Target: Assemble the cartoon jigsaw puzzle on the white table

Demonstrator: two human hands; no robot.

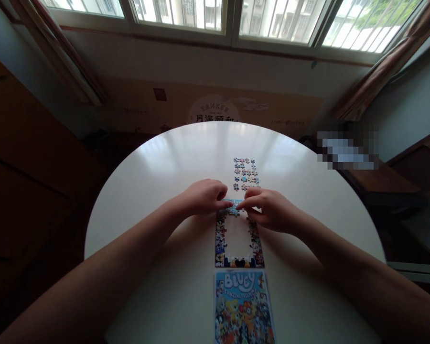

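Observation:
A partly assembled jigsaw puzzle [220,243] lies flat on the table, its colourful border around a bare white middle. My left hand [206,197] is at its top left, fingers curled in and one digit stretched onto the blue top section. From the other side, my right hand [270,209] reaches the same section with bent fingers, its fingertips close to the left ones. Any single piece under the fingertips is too small to make out. Below the puzzle lies a Bluey picture sheet [241,306]. Loose puzzle pieces [246,173] sit in rows beyond my hands.
The white round-edged table [146,172] extends on both sides of the puzzle. A printed cardboard box [129,102] stands against the wall behind it, under the windows [179,14]. Curtains [387,71] hang at either side. At the right is a brown wooden piece of furniture [390,179].

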